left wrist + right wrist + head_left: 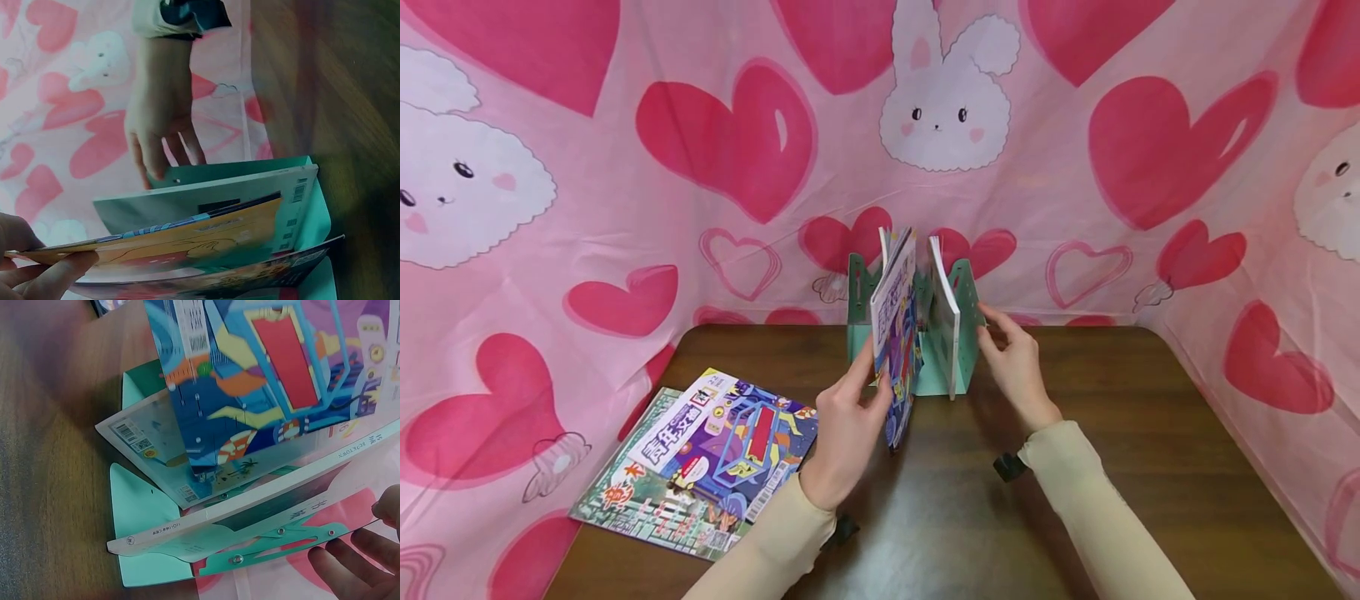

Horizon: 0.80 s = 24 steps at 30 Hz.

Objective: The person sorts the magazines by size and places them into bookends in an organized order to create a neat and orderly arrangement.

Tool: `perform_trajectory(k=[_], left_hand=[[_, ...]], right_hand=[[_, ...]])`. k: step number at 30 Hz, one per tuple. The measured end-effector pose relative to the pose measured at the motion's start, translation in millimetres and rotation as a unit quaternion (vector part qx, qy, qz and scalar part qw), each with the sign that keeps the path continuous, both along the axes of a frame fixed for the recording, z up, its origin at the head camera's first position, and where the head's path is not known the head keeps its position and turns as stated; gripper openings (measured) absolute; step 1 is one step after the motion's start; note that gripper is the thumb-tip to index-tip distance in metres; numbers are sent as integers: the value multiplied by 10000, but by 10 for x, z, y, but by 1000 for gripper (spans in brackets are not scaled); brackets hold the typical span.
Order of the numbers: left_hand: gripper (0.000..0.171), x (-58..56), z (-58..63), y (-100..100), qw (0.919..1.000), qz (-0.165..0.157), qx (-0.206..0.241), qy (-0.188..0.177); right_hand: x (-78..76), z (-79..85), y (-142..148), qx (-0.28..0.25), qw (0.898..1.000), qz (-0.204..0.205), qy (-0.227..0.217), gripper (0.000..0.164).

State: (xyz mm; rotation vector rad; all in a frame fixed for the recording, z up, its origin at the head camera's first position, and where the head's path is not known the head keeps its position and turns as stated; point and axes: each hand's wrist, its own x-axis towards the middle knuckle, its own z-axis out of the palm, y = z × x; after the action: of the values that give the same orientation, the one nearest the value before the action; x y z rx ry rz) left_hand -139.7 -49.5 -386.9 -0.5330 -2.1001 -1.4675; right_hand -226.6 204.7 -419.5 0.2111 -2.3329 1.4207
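Note:
My left hand [842, 429] pinches a magazine [901, 342] with a purple and blue illustrated cover, held upright at the front of a green bookend rack [967, 304]. In the left wrist view, the thumb and fingers sit along the edge of this magazine. My right hand [1018, 367] grips the rack's right end plate, its thumb and fingers at the plate's edge in the right wrist view. Inside the rack, a pale magazine [947, 317] leans by the right plate. Another magazine [150, 437] stands farther left, partly hidden behind the held one.
To the left, a purple-covered magazine [737, 442] lies flat, overlapping a greenish magazine [640, 504] on the brown wooden table [940, 517]. A pink cloth [850, 158] printed with hearts and rabbits hangs close behind the rack and along both sides.

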Motion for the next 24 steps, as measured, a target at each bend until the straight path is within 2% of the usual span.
perform_trajectory(k=[4, 11, 19, 24], left_hand=[[73, -126, -54, 91, 9999, -19, 15, 160], [70, -348, -170, 286, 9951, 358, -457, 804], [64, -494, -221, 394, 9912, 744, -619, 905], [63, -535, -228, 408, 9886, 947, -661, 967]], right_hand=[[-9, -2, 3, -20, 10000, 3, 19, 43], [-6, -9, -3, -123, 9999, -103, 45, 41], [-7, -22, -7, -153, 9998, -119, 20, 41], [-24, -1, -5, -212, 9997, -98, 27, 41]])
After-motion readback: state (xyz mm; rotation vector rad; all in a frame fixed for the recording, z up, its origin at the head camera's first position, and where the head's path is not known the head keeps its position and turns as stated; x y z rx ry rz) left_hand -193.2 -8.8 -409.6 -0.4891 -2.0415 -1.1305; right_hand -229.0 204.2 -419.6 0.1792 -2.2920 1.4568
